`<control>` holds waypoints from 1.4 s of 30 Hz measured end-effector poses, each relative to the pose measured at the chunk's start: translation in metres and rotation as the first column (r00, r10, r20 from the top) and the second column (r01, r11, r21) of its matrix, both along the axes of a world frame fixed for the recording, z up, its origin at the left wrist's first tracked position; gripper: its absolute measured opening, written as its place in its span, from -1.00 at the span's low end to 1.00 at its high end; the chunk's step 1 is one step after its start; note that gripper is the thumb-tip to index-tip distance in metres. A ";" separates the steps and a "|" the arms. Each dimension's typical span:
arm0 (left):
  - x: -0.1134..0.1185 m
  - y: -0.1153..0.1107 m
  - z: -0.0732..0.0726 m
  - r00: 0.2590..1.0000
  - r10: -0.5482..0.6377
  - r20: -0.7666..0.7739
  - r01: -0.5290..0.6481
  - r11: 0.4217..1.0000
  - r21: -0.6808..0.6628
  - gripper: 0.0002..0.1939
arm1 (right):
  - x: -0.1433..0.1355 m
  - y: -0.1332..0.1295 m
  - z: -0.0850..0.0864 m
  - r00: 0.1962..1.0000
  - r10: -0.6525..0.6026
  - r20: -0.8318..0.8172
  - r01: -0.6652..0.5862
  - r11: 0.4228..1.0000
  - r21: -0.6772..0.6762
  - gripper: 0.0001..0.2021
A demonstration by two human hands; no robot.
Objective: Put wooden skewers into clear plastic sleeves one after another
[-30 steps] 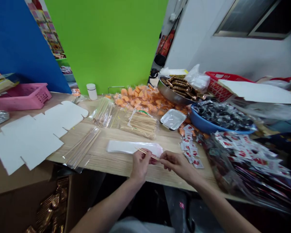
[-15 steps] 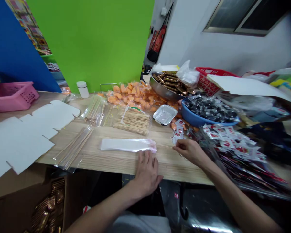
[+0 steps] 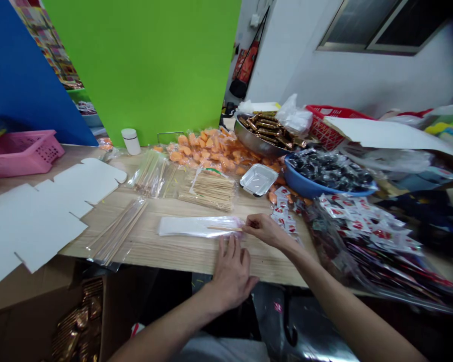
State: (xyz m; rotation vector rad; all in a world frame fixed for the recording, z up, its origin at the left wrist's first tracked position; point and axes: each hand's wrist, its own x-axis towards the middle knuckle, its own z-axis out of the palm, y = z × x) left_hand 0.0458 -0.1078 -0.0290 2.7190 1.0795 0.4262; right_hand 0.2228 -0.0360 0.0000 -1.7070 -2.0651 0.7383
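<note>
A stack of long clear plastic sleeves [image 3: 189, 226] lies flat across the middle of the table. My left hand [image 3: 234, 271] rests palm down at the near edge of the sleeves' right end, fingers spread and fingertips touching it. My right hand [image 3: 262, 230] pinches a thin wooden stick [image 3: 222, 229], which points left over the right half of the sleeves; whether it is inside one cannot be told. Behind them sits a bag of wooden sticks [image 3: 209, 188]. Long bagged sticks [image 3: 119, 231] lie to the left.
White card sheets [image 3: 53, 206] cover the left. Further back are orange packets [image 3: 211, 151], a foil tray [image 3: 258, 179], a metal bowl [image 3: 249, 136] of brown-gold packets and a blue basin [image 3: 305, 186]. Small white-and-red packets [image 3: 358, 216] are heaped at the right.
My right hand has moved left from beside the sleeves to their right end, and the stick now lies over them. My left hand has barely moved.
</note>
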 end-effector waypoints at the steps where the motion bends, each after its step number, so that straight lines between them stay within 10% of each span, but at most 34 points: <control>1: 0.000 0.000 0.000 1.000 0.001 0.006 -0.001 1.000 -0.006 -0.40 | -0.006 0.001 0.001 1.000 -0.003 -0.018 0.003 1.000 0.010 -0.77; 8: -0.005 -0.001 0.007 0.990 0.010 0.138 -0.007 1.000 -0.021 -0.49 | -0.035 0.002 0.005 1.000 0.005 -0.026 -0.004 0.999 0.053 -0.79; 11: -0.028 0.013 0.021 0.946 0.180 0.269 -0.181 0.983 -0.020 -0.77 | -0.035 0.001 0.004 1.000 0.004 -0.029 -0.003 0.999 0.032 -0.75; 15: -0.080 0.049 0.034 0.760 0.606 0.234 -0.628 0.778 0.026 -0.84 | -0.035 0.001 0.002 1.000 0.015 -0.023 -0.014 1.000 0.022 -0.74; 18: -0.106 0.069 0.032 0.692 0.719 0.063 -0.721 0.690 0.064 -0.85 | -0.038 0.002 0.004 1.000 0.014 -0.020 -0.014 0.999 0.029 -0.73; 35: -0.108 0.082 0.023 0.700 0.714 0.023 -0.709 0.698 -0.101 -0.84 | 0.013 -0.016 0.026 0.984 -0.167 -0.056 0.174 0.974 0.146 -0.68; 39: -0.100 0.077 0.045 0.705 0.693 0.150 -0.701 0.713 0.002 -0.85 | 0.017 -0.025 0.040 0.984 -0.154 -0.091 0.164 0.980 0.115 -0.68; 42: -0.085 0.068 0.078 0.839 0.475 0.266 -0.518 0.847 0.121 -0.74 | 0.002 -0.030 0.052 0.997 -0.064 -0.038 0.068 0.992 0.108 -0.70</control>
